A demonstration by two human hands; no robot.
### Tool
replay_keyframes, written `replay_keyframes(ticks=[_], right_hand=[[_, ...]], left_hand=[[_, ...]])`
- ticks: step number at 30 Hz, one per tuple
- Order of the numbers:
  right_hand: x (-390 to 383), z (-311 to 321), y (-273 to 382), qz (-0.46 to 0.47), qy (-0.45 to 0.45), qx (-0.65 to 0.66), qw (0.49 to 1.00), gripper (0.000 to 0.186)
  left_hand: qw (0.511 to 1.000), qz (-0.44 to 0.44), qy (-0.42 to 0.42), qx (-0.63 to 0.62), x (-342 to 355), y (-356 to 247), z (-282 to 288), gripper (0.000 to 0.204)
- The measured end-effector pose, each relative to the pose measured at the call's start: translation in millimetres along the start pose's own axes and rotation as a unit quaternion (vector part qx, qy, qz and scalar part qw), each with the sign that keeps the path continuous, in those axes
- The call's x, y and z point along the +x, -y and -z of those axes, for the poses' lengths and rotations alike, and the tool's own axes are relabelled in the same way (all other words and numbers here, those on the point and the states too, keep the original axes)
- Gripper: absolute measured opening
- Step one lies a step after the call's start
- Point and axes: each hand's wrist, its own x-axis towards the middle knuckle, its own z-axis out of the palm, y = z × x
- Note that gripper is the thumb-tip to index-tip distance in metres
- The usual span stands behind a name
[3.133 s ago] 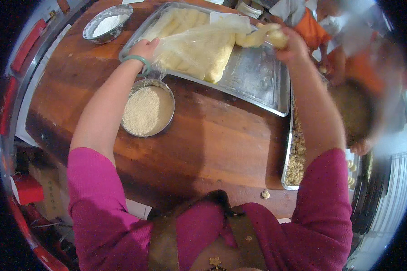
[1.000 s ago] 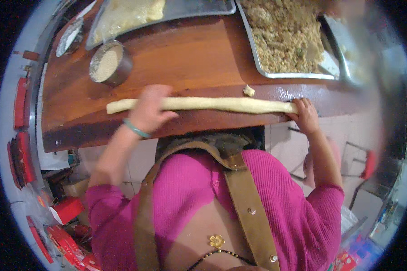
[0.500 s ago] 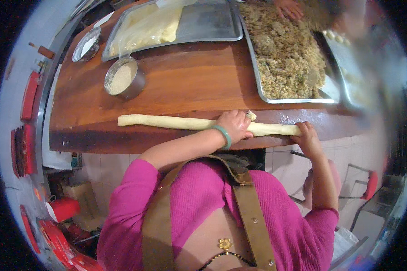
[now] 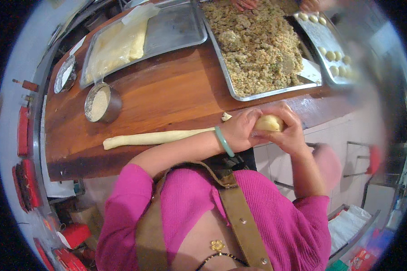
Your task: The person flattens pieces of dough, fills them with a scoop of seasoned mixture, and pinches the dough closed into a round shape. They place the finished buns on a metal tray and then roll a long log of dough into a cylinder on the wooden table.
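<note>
A pale dough rope (image 4: 156,138) lies along the near edge of the wooden table, and its right part runs behind my left wrist. My left hand (image 4: 240,130), with a green bangle at the wrist, closes round the left side of a thick, rounded dough piece (image 4: 269,123). My right hand (image 4: 288,128) curls over its top and right side. Whether this piece is still joined to the rope is hidden by my left hand. A small dough scrap (image 4: 226,116) sits just beyond my left hand.
A crumbly filling (image 4: 257,49) fills a metal tray at the back. To its right, another tray (image 4: 326,43) carries several dough balls; other people's hands show there. On the left stand a plastic-covered dough slab (image 4: 117,47), a metal tin (image 4: 111,110) of pale grains and a foil-like bowl (image 4: 66,74).
Both hands have come together and lifted the rope's right end off the table, where it now shows as a rounded dough piece. The view has shifted, and trays appear farther left.
</note>
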Motion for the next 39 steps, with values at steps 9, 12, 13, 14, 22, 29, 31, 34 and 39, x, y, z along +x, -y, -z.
replay_keyframes(ticks=[9, 12, 13, 14, 22, 29, 31, 34, 39], right_hand=[[1.6, -27.6, -24.3, -0.083, 0.045, 0.475, 0.875, 0.033], [0.5, -27.0, -20.8, -0.16, -0.03, 0.576, 0.801, 0.017], [1.4, -24.4, -22.1, -0.171, -0.074, 0.594, 0.782, 0.016], [2.6, -20.7, -23.1, -0.182, -0.118, 0.611, 0.762, 0.016], [-2.7, 6.0, -44.0, -0.147, -0.246, 0.639, 0.714, 0.017], [-10.5, 46.2, -62.2, -0.165, -0.336, 0.572, 0.73, 0.012], [-14.3, 51.0, -74.1, -0.16, -0.311, 0.581, 0.735, 0.012], [-23.3, 57.3, -94.9, -0.136, -0.273, 0.606, 0.735, 0.016], [-20.6, 77.6, -88.6, -0.128, -0.287, 0.568, 0.761, 0.022]], left_hand=[[0.903, 0.282, 0.297, -0.128, 23.5, -1.5, -3.3, 0.033], [0.949, 0.195, 0.225, -0.105, 10.3, 19.4, -19.7, 0.032], [0.971, 0.132, 0.183, -0.082, 8.7, 21.5, -22.9, 0.033], [0.961, 0.174, 0.21, -0.053, 4.2, 23.2, -20.9, 0.035], [0.907, 0.225, 0.33, 0.137, -10.8, 23.5, 5.3, 0.036], [0.904, 0.236, 0.281, 0.218, -64.1, 33.7, 55.2, 0.02], [0.907, 0.248, 0.257, 0.224, -73.6, 30.6, 61.0, 0.02], [0.916, 0.24, 0.24, 0.215, -80.6, 26.9, 61.5, 0.02], [0.947, 0.164, 0.198, 0.193, -85.6, 25.2, 59.3, 0.024]])
